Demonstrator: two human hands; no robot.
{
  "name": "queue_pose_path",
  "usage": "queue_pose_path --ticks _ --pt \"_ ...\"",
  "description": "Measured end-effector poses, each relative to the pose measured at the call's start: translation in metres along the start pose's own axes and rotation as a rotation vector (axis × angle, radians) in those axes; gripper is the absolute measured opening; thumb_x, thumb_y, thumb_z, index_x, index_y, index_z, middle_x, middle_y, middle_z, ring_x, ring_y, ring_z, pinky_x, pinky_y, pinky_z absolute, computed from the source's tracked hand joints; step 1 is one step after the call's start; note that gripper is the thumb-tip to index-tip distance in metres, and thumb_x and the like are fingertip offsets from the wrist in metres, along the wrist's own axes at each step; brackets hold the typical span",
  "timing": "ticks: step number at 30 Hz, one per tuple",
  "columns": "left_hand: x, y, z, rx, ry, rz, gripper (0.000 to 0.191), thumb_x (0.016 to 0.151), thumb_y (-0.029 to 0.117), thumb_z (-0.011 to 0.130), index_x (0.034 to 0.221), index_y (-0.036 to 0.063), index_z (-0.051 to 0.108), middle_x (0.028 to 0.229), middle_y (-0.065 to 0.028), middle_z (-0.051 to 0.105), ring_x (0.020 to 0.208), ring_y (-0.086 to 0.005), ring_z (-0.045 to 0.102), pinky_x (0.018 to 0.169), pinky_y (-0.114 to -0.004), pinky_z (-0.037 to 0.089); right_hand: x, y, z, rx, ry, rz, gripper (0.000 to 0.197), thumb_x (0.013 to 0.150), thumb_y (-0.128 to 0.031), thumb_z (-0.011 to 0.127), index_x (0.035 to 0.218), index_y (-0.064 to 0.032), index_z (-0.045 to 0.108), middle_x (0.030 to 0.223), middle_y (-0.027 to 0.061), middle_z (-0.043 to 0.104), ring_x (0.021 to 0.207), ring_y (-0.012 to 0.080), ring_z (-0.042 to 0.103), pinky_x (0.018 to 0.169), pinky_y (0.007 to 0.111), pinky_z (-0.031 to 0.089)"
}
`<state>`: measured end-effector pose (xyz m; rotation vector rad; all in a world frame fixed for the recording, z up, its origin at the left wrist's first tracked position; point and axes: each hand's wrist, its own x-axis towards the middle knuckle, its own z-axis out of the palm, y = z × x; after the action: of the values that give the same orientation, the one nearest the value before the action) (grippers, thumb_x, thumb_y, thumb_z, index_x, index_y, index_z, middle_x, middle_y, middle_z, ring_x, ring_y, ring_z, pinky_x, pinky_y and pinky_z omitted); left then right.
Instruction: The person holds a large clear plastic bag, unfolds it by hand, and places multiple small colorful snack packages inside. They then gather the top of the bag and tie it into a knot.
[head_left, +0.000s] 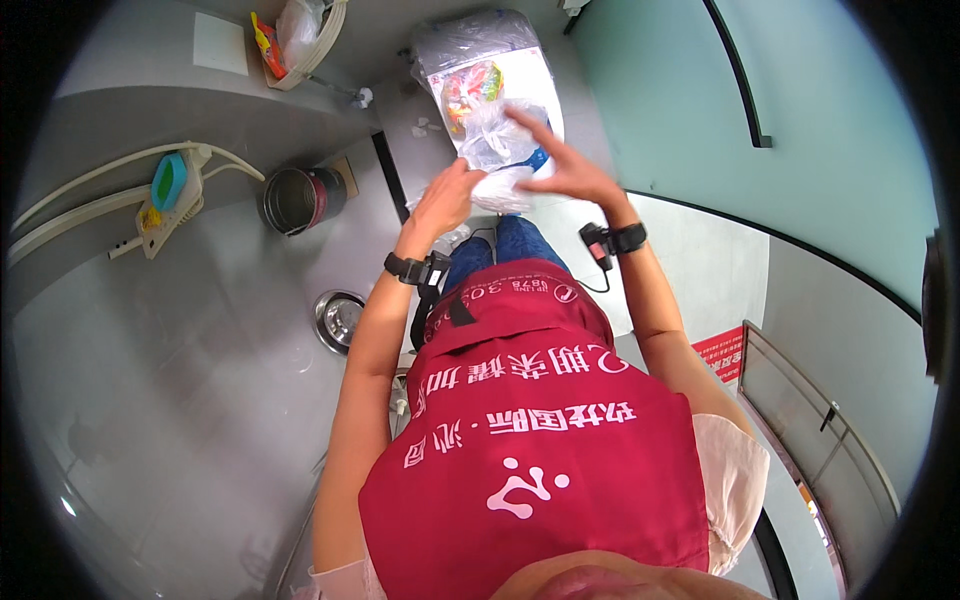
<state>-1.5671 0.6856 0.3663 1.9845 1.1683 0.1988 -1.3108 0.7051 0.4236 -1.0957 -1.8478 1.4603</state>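
A clear plastic bag (499, 139) lies crumpled on a white box (544, 79) before me. Against its near side is a bunched white plastic bag (501, 191). My left hand (448, 196) pinches the edge of this white plastic with curled fingers; its fingertips are partly hidden. My right hand (566, 166) hovers over the right side of the bags. Its thumb and index finger are spread wide, with nothing clearly between them. A red and yellow printed packet (469, 90) rests on the box, just beyond the clear bag.
A metal bucket (296, 201) and a steel bowl (340, 319) stand on the left. Grey plastic film (480, 37) covers the box's far end. A frosted glass panel (675, 112) with a black handle (739, 75) rises at right. Wall racks (176, 184) hold sponges at left.
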Motion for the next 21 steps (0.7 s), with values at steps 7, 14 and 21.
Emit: queue_pose_path --ticks 7,14,21 --pt "0.043 0.023 0.009 -1.075 0.493 -0.063 0.046 0.070 -0.011 0.059 0.115 0.0005 0.062 0.112 -0.0107 0.063 0.108 -0.0238 0.062 0.097 -0.036 0.050 0.021 0.021 0.066 0.144 0.148 0.078 0.096 0.075 0.005 0.061 0.162 -0.0075 0.022 0.157 0.0189 0.042 0.148 0.0284 0.037 0.121 0.036 0.028" --pt "0.062 0.009 0.034 -0.956 0.672 -0.112 0.046 0.071 -0.007 0.050 0.114 -0.0001 0.061 0.112 -0.0110 0.061 0.110 -0.0253 0.059 0.100 -0.034 0.046 0.023 0.059 0.097 0.763 0.218 0.513 0.060 0.081 -0.002 0.048 0.140 0.0007 0.051 0.133 0.0098 0.058 0.126 0.0210 0.052 0.107 0.033 0.040" --pt "0.057 0.019 0.033 -0.603 0.573 0.015 0.065 0.083 0.012 0.063 0.144 0.0018 0.044 0.139 -0.0171 0.049 0.135 -0.0317 0.045 0.115 -0.041 0.034 0.043 0.070 0.095 0.719 0.394 0.565 0.050 0.095 -0.016 0.060 0.141 0.0016 0.050 0.133 0.0129 0.060 0.121 0.0224 0.057 0.103 0.036 0.046"
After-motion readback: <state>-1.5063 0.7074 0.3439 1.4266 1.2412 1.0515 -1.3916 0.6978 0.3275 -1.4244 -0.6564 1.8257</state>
